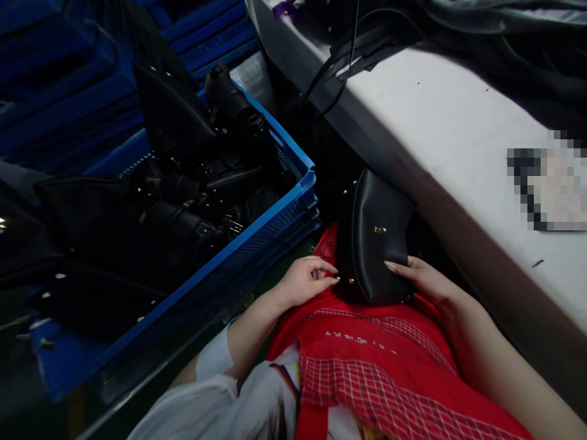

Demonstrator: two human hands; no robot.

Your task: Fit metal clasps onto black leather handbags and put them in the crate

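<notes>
A black handbag (385, 238) with a small gold clasp on its front lies tilted on my lap, over a red apron. Small shiny metal studs show along its dark side, facing left. My right hand (419, 275) grips the bag's lower right edge, thumb on the front and the other fingers mostly hidden behind it. At the bag's lower left, my left hand (309, 280) has thumb and forefinger pinched at one of these studs. The rest of its fingers are curled.
To my left stands a blue plastic crate (257, 244) heaped with black bags (174, 226). More blue crates (206, 30) are stacked behind it. On the right runs a white-topped table (435, 104) with black straps (358, 55) and a blurred-out item (554, 189).
</notes>
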